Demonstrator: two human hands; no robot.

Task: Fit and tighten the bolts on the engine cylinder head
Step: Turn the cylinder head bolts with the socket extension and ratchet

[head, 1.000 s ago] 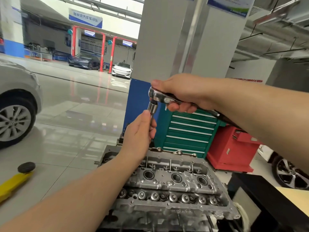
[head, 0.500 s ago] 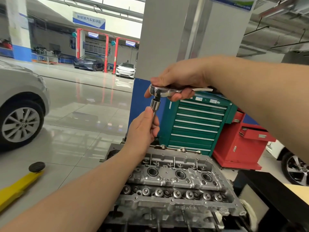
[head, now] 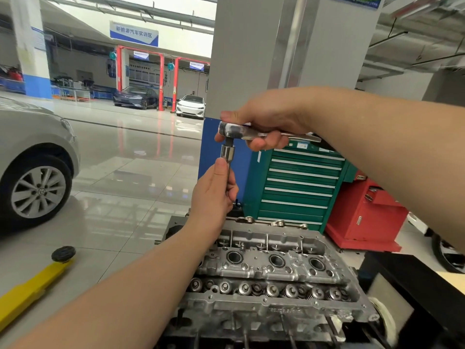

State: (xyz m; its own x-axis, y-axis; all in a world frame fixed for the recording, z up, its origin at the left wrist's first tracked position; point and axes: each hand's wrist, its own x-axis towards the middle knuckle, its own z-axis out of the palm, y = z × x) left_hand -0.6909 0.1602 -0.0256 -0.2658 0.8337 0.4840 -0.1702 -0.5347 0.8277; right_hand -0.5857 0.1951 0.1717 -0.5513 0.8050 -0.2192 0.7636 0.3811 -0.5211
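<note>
A bare aluminium cylinder head [head: 271, 270] lies low in the middle, valve springs and spark plug wells facing up. Over its far left corner stands a long extension bar [head: 227, 153], upright, with a chrome ratchet wrench [head: 241, 131] on top. My right hand [head: 266, 122] is wrapped round the ratchet's head and handle. My left hand [head: 214, 195] grips the bar just below the ratchet and hides its lower end. No bolt shows under the bar.
A green drawer tool cabinet [head: 297, 185] and a red one [head: 364, 215] stand behind the head. A grey pillar [head: 276, 54] rises beyond. A silver car [head: 32, 167] is at the left, a yellow lift arm [head: 27, 290] on the floor, a black stand [head: 415, 280] at the right.
The ratchet handle has swung from pointing down to the right to nearly level. My left hand has kept its hold on the bar. The camera has shifted a little.
</note>
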